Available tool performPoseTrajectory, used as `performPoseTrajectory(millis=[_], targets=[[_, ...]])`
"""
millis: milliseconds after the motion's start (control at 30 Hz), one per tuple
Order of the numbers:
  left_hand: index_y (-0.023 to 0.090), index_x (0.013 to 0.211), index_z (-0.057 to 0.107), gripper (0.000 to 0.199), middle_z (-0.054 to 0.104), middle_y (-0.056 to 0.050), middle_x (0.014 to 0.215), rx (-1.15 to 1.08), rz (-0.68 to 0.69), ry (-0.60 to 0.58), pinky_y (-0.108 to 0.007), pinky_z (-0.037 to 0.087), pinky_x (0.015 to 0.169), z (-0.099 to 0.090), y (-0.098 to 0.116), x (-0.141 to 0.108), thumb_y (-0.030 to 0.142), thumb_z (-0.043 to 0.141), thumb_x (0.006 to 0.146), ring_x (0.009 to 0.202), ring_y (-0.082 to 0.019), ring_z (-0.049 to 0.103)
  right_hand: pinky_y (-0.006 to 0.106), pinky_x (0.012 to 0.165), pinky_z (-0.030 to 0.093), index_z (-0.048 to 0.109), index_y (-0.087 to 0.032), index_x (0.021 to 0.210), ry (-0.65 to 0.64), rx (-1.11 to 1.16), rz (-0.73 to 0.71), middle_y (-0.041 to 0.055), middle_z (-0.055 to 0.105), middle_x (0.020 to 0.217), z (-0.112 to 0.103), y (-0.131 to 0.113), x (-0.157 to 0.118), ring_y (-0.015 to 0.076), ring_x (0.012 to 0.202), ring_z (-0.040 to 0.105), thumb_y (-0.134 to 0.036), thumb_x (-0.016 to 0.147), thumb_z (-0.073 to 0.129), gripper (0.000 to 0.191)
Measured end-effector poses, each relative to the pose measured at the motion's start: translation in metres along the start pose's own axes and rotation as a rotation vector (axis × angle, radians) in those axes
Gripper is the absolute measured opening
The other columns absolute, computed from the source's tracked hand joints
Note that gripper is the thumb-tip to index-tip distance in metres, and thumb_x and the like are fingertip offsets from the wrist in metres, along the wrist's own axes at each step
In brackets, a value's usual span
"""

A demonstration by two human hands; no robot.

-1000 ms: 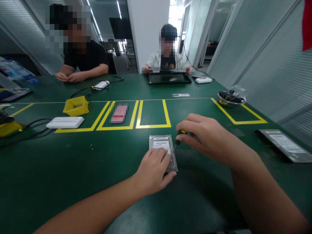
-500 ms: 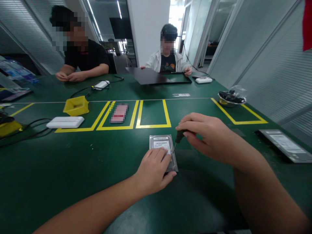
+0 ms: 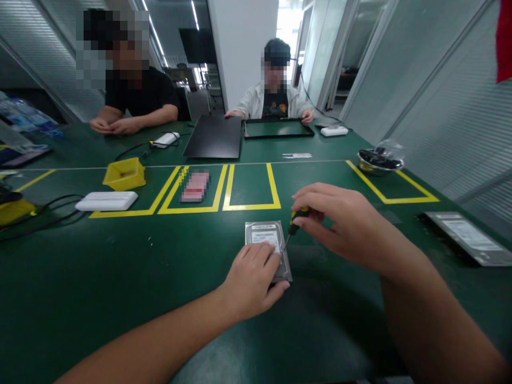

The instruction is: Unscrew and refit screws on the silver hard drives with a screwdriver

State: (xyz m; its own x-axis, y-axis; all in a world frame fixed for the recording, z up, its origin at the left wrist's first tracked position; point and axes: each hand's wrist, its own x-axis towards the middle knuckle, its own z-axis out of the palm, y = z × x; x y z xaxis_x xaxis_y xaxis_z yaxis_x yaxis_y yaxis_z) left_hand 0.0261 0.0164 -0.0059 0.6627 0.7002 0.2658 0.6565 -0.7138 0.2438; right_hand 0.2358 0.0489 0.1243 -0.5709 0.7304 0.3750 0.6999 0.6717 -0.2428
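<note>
A silver hard drive (image 3: 262, 228) with a white label lies flat on the green table. My left hand (image 3: 254, 274) grips it, fingers over the label and thumb along the near edge, covering much of its lower left part. Between the thumb and fingers of my right hand (image 3: 340, 224) is a screwdriver (image 3: 295, 226) with a black and yellow handle. It leans, its thin shaft reaching down to the drive's right edge; the exact contact of the tip is too small to make out.
Another drive-like metal unit (image 3: 466, 234) lies at the right. Yellow tape (image 3: 252, 207) marks boxes ahead, near a yellow tray (image 3: 125, 173), a white power-bank-like block (image 3: 106, 201) and a metal bowl (image 3: 380, 166). Across the table, one person handles a black panel (image 3: 214, 137); another person sits left.
My right hand has shifted its fingers on the screwdriver, and yellow on its handle now shows. The person opposite has laid the dark panel down to the left of the black frame.
</note>
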Motion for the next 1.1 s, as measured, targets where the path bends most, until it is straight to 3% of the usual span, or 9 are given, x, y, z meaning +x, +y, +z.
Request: performPoseTrajectory(millis=[133, 367, 533, 700, 867, 1100], targets=[[0.016, 0.119, 0.057, 0.043, 0.057, -0.015, 0.126, -0.001, 0.000, -0.002, -0.052, 0.043, 0.099, 0.0001, -0.0005, -0.0002, 0.045, 0.059, 0.087, 0.117, -0.033, 0.052, 0.030, 0.071, 0.046, 0.065, -0.019, 0.084, 0.010, -0.038, 0.035, 0.0068, 0.062, 0.093, -0.0002, -0.0002, 0.0028, 0.0182, 0.083, 0.059, -0.021, 0.092, 0.054, 0.014], [0.015, 0.120, 0.056, 0.045, 0.057, -0.014, 0.127, 0.004, 0.002, -0.012, -0.051, 0.042, 0.100, 0.0001, -0.0017, -0.0005, 0.045, 0.058, 0.087, 0.118, -0.033, 0.051, 0.032, 0.080, 0.048, 0.063, -0.019, 0.099, 0.044, -0.004, 0.028, 0.0061, 0.066, 0.101, 0.0015, 0.0054, -0.0002, 0.0192, 0.090, 0.062, -0.016, 0.088, 0.055, 0.014], [0.015, 0.119, 0.057, 0.043, 0.057, -0.014, 0.127, 0.000, -0.003, -0.008, -0.051, 0.043, 0.100, -0.0004, -0.0010, 0.0001, 0.044, 0.059, 0.087, 0.117, -0.032, 0.052, 0.030, 0.076, 0.048, 0.066, -0.019, 0.084, 0.023, 0.012, 0.046, 0.0057, 0.065, 0.094, -0.0004, 0.0017, 0.0021, 0.0182, 0.086, 0.061, -0.020, 0.089, 0.058, 0.009], [0.016, 0.120, 0.057, 0.043, 0.056, -0.013, 0.127, 0.001, -0.008, -0.021, -0.051, 0.042, 0.100, -0.0003, -0.0007, -0.0001, 0.045, 0.057, 0.088, 0.119, -0.033, 0.051, 0.031, 0.084, 0.049, 0.065, -0.017, 0.103, 0.029, -0.003, 0.009, 0.0063, 0.068, 0.102, -0.0005, 0.0056, -0.0005, 0.0194, 0.093, 0.063, -0.015, 0.087, 0.058, 0.018], [0.015, 0.120, 0.056, 0.045, 0.057, -0.014, 0.126, 0.003, 0.003, -0.012, -0.050, 0.042, 0.099, 0.0008, -0.0017, -0.0001, 0.045, 0.058, 0.087, 0.117, -0.033, 0.051, 0.031, 0.091, 0.049, 0.069, -0.017, 0.103, -0.002, 0.035, -0.039, 0.0086, 0.064, 0.115, -0.0013, 0.0055, -0.0017, 0.0197, 0.106, 0.061, -0.009, 0.085, 0.052, 0.026], [0.015, 0.120, 0.056, 0.045, 0.057, -0.014, 0.126, 0.007, 0.002, -0.002, -0.051, 0.042, 0.099, 0.0021, -0.0018, -0.0003, 0.045, 0.058, 0.087, 0.118, -0.033, 0.051, 0.033, 0.096, 0.049, 0.067, -0.019, 0.111, -0.011, 0.040, -0.035, 0.0055, 0.070, 0.115, 0.0002, 0.0082, -0.0037, 0.0202, 0.107, 0.065, -0.009, 0.088, 0.051, 0.030]])
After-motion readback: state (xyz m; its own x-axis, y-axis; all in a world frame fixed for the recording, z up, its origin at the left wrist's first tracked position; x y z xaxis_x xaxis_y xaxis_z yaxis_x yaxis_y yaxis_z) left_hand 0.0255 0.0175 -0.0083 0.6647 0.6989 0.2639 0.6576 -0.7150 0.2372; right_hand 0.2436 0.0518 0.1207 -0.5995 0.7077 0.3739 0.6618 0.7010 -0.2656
